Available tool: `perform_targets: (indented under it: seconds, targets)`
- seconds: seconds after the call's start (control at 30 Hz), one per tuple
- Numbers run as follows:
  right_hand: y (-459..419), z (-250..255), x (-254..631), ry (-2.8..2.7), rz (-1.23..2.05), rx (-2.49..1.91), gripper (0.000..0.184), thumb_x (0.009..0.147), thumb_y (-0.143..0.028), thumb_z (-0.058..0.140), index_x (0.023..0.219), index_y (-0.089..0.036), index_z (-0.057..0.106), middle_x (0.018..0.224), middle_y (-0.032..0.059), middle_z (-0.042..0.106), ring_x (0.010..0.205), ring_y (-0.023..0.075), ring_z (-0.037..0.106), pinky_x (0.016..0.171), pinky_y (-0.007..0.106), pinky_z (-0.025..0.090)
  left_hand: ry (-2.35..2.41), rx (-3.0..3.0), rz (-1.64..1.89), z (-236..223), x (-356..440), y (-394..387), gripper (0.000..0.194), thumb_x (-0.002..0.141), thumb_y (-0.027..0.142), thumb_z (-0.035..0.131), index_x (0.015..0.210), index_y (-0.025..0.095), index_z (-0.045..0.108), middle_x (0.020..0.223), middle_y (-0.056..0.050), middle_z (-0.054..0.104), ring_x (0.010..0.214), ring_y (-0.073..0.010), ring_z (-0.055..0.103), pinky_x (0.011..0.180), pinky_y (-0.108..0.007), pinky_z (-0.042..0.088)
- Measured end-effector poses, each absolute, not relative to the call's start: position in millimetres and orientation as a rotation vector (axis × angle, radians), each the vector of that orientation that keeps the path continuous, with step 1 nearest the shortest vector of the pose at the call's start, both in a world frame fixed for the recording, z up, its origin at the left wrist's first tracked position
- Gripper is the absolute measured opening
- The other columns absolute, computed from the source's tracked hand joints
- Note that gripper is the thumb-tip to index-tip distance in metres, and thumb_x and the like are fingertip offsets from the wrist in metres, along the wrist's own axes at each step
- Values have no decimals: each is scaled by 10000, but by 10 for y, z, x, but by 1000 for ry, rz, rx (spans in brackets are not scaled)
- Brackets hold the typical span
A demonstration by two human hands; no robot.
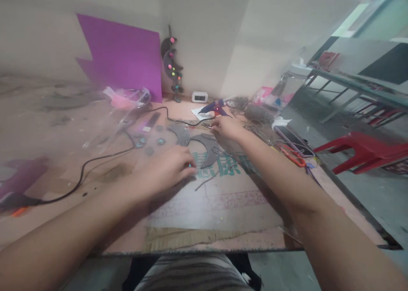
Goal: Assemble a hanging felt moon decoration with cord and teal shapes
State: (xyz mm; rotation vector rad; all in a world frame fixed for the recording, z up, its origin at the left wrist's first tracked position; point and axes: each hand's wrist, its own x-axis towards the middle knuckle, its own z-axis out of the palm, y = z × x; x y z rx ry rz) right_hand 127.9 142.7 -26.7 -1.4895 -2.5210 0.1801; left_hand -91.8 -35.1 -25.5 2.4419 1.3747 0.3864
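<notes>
My left hand [172, 167] hovers low over the middle of the table with curled fingers. A speck of teal shows at its fingertips, too small to name. Further back, my right hand [228, 128] reaches down with its fingers together beside a thin metallic item [206, 125]; what they grip, if anything, is hidden. Between the hands lie a grey crescent [208, 150] and a second grey crescent piece [180, 133] with yarn on it. Loose grey cord [205, 182] trails over the printed sheet [204, 210]. Small teal pieces [161, 141] lie to the left.
A glue gun [214, 107] rests behind my right hand, its black cable [84, 167] crossing the table leftward. A white digital clock [199, 97], purple sheet [127, 61] and decorated crescent hanging [172, 63] stand along the wall. Right are a yarn spool [256, 113], phone [293, 140] and red stool [363, 152].
</notes>
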Motion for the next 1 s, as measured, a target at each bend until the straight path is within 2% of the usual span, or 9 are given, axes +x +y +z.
perform_targets:
  seconds: [0.1, 0.23, 0.37, 0.5, 0.57, 0.67, 0.77, 0.9, 1.0]
  targets:
    - [1473, -282, 1194, -2576, 136, -1512, 132, 822, -178, 675, 892, -156, 784, 1041, 166, 760, 1026, 305, 683, 924, 361, 470, 1231, 2570, 238, -190, -886, -493, 253, 836, 495, 704, 849, 245, 744, 886, -47, 660, 889, -237, 589, 749, -349, 395]
    - [1512, -332, 1122, -2555, 72, -1571, 159, 821, -152, 651, 914, -107, 773, 1015, 220, 750, 1009, 328, 682, 928, 378, 468, 1188, 2703, 179, -264, -799, -557, 187, 911, 328, 610, 813, 215, 723, 824, -51, 659, 823, -225, 583, 740, -362, 381]
    - [1545, -255, 1131, -2442, 6, -1605, 207, 886, -183, 567, 950, -112, 750, 995, 210, 748, 979, 321, 680, 897, 378, 478, 1216, 2663, 221, -361, -721, -541, 235, 913, 212, 505, 776, 190, 695, 767, -58, 666, 785, -212, 591, 772, -362, 397]
    - [1438, 40, 1315, -2239, -82, -1602, 315, 983, -244, 425, 1136, -136, 678, 1067, 176, 727, 1024, 317, 655, 908, 401, 468, 1270, 2544, 349, -321, -750, -501, 158, 841, 189, 524, 737, 193, 642, 742, -39, 647, 737, -195, 571, 708, -332, 393]
    - [1221, 202, 1434, -2104, -81, -1498, 310, 999, -244, 392, 1148, -153, 648, 1080, 139, 710, 1044, 294, 635, 903, 381, 460, 1307, 2451, 429, -266, -794, -466, 129, 812, 191, 531, 719, 194, 621, 737, -29, 633, 709, -183, 557, 671, -315, 384]
    - [664, 339, 1562, -2031, 135, -1318, 246, 1004, -304, 412, 1010, -196, 633, 881, 60, 667, 855, 224, 625, 805, 331, 459, 1349, 2247, 544, -203, -857, -391, 131, 814, 231, 536, 743, 193, 639, 759, -20, 631, 683, -165, 553, 636, -287, 386]
    - [37, 282, 1596, -2191, 546, -1245, 250, 992, -351, 439, 851, -228, 605, 639, -1, 535, 619, 176, 518, 663, 306, 417, 1392, 2008, 638, -196, -886, -320, 177, 840, 307, 543, 815, 190, 674, 741, -8, 643, 659, -156, 565, 602, -263, 390]
    - [-435, -7, 1566, -2116, 1057, -1116, 421, 1005, -480, 421, 706, -218, 560, 650, 7, 527, 625, 160, 496, 631, 300, 391, 1405, 1777, 732, -230, -863, -292, 254, 859, 402, 557, 845, 177, 675, 730, -3, 656, 644, -149, 583, 594, -250, 411]
    - [-492, -239, 1534, -1867, 1398, -1140, 423, 974, -580, 461, 851, -220, 647, 679, 6, 540, 635, 158, 503, 611, 293, 408, 1410, 1644, 772, -238, -837, -313, 258, 863, 418, 562, 849, 177, 655, 671, 17, 614, 555, -123, 539, 525, -230, 383]
